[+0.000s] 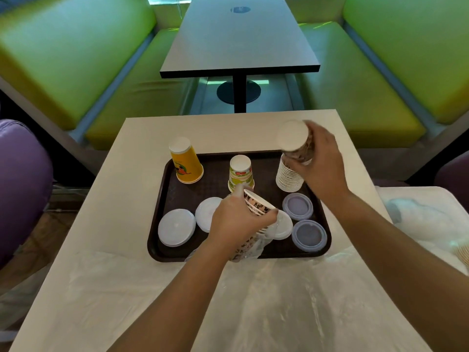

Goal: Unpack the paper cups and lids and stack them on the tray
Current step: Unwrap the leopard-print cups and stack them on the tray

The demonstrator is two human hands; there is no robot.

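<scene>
A dark brown tray (177, 252) lies on the beige table. On it stand an upside-down yellow cup stack (185, 163), a green patterned cup stack (240, 172) and a tall stack of patterned cups (289, 177) at the right. My right hand (322, 163) grips the top cups (294, 138) of that tall stack. My left hand (236, 222) holds a few patterned cups (257, 203) still partly in a clear plastic sleeve (253, 247). White lids (176, 227) lie at the tray's front left, bluish lids (309, 235) at its front right.
Clear plastic wrapping (266, 295) covers the near part of the table. More plastic bagging (426, 219) sits on a surface at the right. A dark table (238, 39) and green booth seats (355, 92) lie beyond. A purple chair (22, 179) is at the left.
</scene>
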